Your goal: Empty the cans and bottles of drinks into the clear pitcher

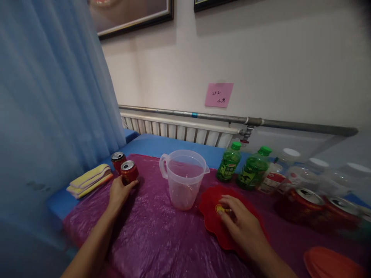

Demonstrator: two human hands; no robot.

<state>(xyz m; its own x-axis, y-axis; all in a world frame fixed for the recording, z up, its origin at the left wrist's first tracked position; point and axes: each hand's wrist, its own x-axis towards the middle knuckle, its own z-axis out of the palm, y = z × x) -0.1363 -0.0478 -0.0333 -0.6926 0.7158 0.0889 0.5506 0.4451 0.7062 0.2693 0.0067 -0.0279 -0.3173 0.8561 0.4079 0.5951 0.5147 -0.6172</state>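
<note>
On the left, my left hand (119,192) is closed around the lower part of a red drink can (129,170), which stands upright. Just behind it is a second red can (117,157), its top opened. My right hand (242,224) is over a red scalloped plate (210,218) with its fingers half curled and thumb apart. A yellow mark (219,209) shows by the fingertips; whether they touch the plate is unclear. Between my hands stands a clear plastic measuring jug (185,189), handle to the left and spout to the right.
Folded yellow cloths (91,179) lie at the left edge, near a blue curtain (55,96). Two green bottles (228,164) stand behind the plate. Several blurred bottles and red cans (303,204) crowd the right. An orange-red lid-like piece (330,262) is front right. Purple plastic sheeting (145,239) covers the table.
</note>
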